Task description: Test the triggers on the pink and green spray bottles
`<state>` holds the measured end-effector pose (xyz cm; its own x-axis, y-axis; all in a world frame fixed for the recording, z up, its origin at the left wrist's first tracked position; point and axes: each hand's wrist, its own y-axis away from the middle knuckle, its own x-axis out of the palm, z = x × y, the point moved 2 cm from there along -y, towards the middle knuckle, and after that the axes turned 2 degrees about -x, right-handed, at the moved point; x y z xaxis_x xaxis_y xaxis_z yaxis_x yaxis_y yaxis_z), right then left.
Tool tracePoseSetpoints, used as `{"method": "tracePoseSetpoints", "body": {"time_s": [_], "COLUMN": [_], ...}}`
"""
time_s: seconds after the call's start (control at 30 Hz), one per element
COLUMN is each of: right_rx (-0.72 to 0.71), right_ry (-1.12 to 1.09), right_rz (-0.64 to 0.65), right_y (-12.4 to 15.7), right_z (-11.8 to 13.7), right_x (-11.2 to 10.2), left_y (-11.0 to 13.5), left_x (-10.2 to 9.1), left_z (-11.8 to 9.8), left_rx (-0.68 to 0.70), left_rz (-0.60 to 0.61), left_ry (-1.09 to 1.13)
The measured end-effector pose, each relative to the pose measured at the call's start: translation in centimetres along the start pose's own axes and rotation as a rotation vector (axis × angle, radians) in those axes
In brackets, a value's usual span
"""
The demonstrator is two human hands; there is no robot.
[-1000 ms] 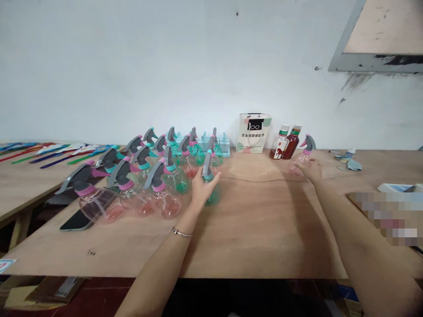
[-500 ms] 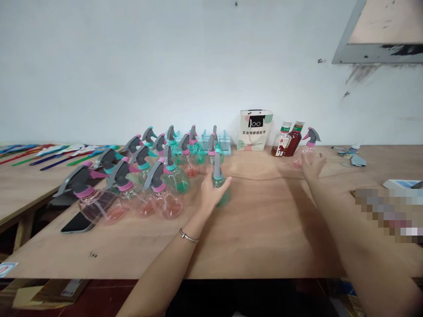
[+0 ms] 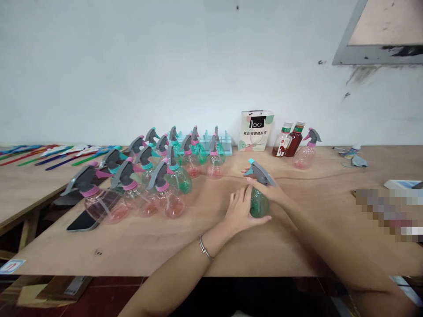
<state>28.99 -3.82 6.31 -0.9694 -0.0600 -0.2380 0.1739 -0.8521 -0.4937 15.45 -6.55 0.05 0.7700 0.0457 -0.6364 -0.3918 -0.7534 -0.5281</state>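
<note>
A green spray bottle [image 3: 258, 203] with a grey trigger head and teal nozzle stands on the plywood table [image 3: 231, 246] in front of me. My left hand [image 3: 240, 211] wraps round its round body from the left. My right hand [image 3: 272, 192] closes on its neck and trigger head from the right. A pink spray bottle [image 3: 304, 150] stands alone at the back right, free of both hands. Several pink and green spray bottles [image 3: 158, 176] crowd the left half of the table.
A black phone [image 3: 82, 221] lies by the bottles near the left edge. A small paper bag [image 3: 256, 130] and two dark drink bottles [image 3: 288, 139] stand against the wall. Coloured pens [image 3: 53, 154] lie on the neighbouring table. A teal rack [image 3: 206, 141] sits behind the bottles.
My left hand slid the green bottle from the cluster to the table's middle. My right hand let go of the pink bottle at the back right and came over to grip the green bottle's head.
</note>
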Motion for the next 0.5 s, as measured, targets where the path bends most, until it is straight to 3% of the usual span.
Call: {"method": "tracePoseSetpoints", "body": {"time_s": [0.07,0.13,0.2,0.27,0.33,0.4,0.5], "right_rx": [0.033,0.069,0.142,0.228,0.264,0.247,0.224], "right_ry": [-0.059,-0.131,-0.274,-0.452,-0.580,-0.642,-0.673], "right_rz": [-0.031,-0.055,-0.029,0.052,0.115,0.138,0.123], "right_y": [-0.3,-0.7,-1.3,-2.0,-2.7,-3.3,-3.7], "right_z": [0.0,0.4,1.4,2.9,4.7,6.2,7.1], "right_x": [-0.5,-1.0,-1.0,-0.6,0.0,0.7,1.5], "left_y": [-0.9,-2.5,-4.5,-6.7,-8.8,-10.2,-10.9], "left_x": [-1.7,-4.0,-6.2,-7.7,-8.3,-8.0,-7.1], "left_z": [0.9,2.6,4.7,6.8,8.8,10.4,11.6], "left_rx": [0.058,0.037,-0.085,-0.229,-0.361,-0.439,-0.398], "left_rz": [-0.093,-0.314,-0.583,-0.720,-0.702,-0.573,-0.449], "left_ry": [0.039,0.096,0.094,0.059,0.066,0.101,0.133]}}
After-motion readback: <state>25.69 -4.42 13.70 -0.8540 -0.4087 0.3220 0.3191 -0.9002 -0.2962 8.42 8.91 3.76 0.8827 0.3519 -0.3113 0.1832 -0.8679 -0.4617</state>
